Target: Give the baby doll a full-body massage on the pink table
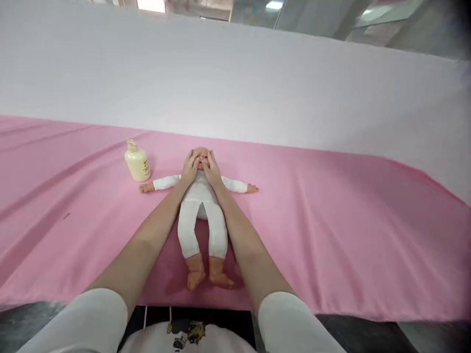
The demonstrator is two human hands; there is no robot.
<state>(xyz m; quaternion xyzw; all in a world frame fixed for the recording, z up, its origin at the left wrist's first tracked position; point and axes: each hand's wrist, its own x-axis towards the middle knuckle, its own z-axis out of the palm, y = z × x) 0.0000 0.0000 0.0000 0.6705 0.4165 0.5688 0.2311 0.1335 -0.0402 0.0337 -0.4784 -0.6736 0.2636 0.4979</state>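
One baby doll in a white one-piece suit (200, 196) is lying on its back in the middle of the scene, its two bare plastic feet pointing toward the near edge and its two arms spreading out left and right. Two bare hands are resting on the doll's head: the left hand (189, 168) and the right hand (212, 169), one on each side of the face. One pale yellow plastic lotion bottle (137, 162) is standing just left of the doll. One pink cloth sheet (331, 220) is covering the surface, and one white sheet (257, 78) is lying beyond it on the far side.
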